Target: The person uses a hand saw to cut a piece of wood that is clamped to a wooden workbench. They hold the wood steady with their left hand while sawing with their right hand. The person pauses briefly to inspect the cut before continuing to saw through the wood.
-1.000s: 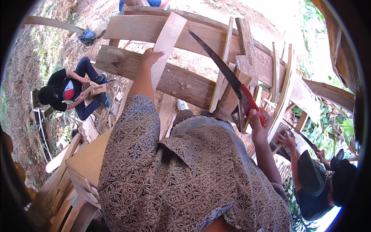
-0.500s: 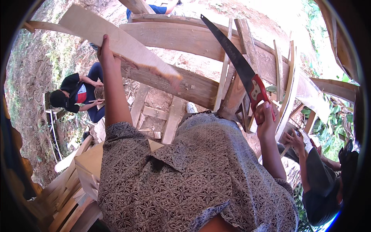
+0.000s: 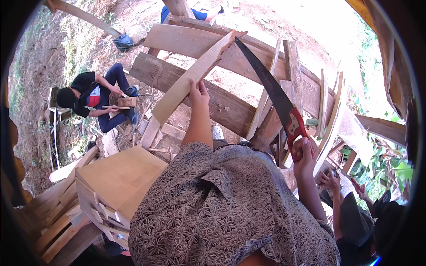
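Pale board [image 3: 202, 64], one, raised above two thick planks [image 3: 230, 108], which we enter first as the largest item: weathered, roughly parallel, slanting down from left to right ahead of us, with narrow upright slats [image 3: 293, 62] standing toward their right end.

Seated co-worker [image 3: 91, 97], at our left: dark cap and dark clothing, a small piece of wood in hand. Second co-worker [image 3: 355, 217], at our lower right: dark clothing, partly cut off by the rim of the view.

Tan-topped box [image 3: 124, 173], at our lower left, loose lengths of wood beside it.

Of the board itself we record one straight edge, one ragged brown edge and a splintered far end; it tilts up toward the right. Our left hand [image 3: 198, 91] grips its near edge, thumb and fingers closed on it.

Handsaw [image 3: 275, 91], dark tapering blade, red handle with pale inlay. Our right hand [image 3: 303, 153] is wrapped around the handle, fingers curled tight. Blade tip lies close by the splintered end; whether they touch, we cannot tell.

Dark bag [image 3: 123, 42], on the ground beyond the seated co-worker.

White shoe [image 3: 217, 132], just below the nearer plank.
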